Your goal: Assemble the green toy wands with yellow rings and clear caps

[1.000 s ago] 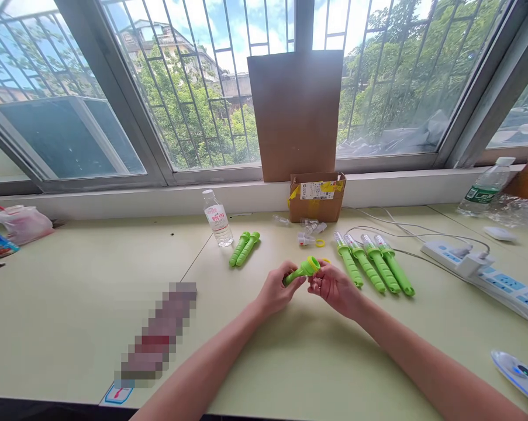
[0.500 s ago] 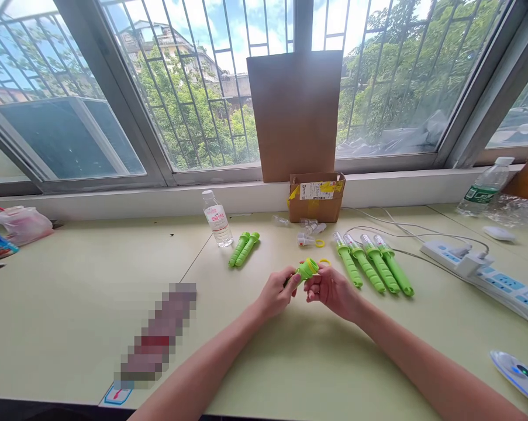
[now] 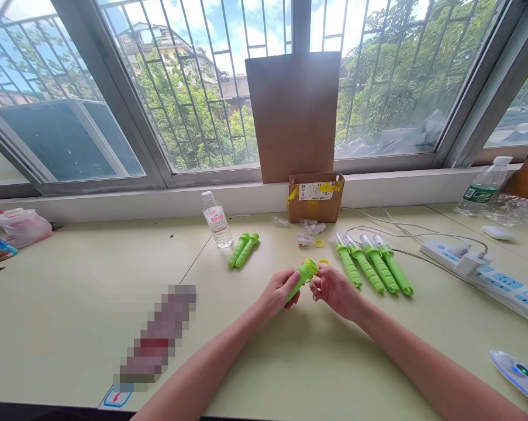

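Note:
My left hand (image 3: 282, 290) is wrapped round a green tube (image 3: 297, 285), which tilts up to the right and has a yellow ring (image 3: 311, 266) at its top end. My right hand (image 3: 331, 289) is at that top end, its fingertips touching the ring's edge and its other fingers curled. Just behind, a loose yellow ring (image 3: 324, 262) lies on the table. To the right lie several green tubes with clear tips (image 3: 371, 266). Two green tubes without clear tips (image 3: 244, 250) lie side by side on the left.
Behind the hands are clear plastic caps (image 3: 306, 240) and a cardboard box (image 3: 315, 202). A water bottle (image 3: 218, 222) stands at the back left. Cables and a power strip (image 3: 487, 275) lie on the right, with a larger bottle (image 3: 483, 190) behind.
The green tube now shows more of its length below my left thumb. My right hand's curled fingers have shifted slightly right, away from the tube's body.

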`<state>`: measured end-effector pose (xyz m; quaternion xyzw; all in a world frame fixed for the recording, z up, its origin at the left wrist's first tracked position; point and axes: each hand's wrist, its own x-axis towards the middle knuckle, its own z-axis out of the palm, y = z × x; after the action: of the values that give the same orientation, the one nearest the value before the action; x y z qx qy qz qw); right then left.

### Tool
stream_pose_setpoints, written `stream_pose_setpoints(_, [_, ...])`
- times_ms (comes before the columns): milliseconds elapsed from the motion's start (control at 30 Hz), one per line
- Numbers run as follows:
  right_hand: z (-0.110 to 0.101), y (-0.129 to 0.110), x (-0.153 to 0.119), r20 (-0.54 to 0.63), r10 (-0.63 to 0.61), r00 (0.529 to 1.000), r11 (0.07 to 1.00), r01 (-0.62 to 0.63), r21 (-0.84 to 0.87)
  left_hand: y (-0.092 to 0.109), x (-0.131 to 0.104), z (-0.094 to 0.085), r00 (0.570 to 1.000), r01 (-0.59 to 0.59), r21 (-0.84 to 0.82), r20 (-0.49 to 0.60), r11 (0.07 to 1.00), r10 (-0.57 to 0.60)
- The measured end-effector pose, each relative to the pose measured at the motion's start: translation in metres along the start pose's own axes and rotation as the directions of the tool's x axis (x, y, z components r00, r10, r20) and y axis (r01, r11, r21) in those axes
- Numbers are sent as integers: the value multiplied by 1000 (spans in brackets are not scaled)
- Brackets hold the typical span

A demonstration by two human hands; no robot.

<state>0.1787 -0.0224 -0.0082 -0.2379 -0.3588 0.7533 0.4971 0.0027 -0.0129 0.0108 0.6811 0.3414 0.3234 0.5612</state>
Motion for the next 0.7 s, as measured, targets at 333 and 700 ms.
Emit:
stream_pose_setpoints(333, [13,-6,-4,47,-3,999,998,0,60,1,0,1,999,48,-11,14,999,-48])
stream_pose_setpoints(700, [4,-1,3,-127,-65,990,990,80,116,-13,11,-3,963,-35,163,-258,986,77])
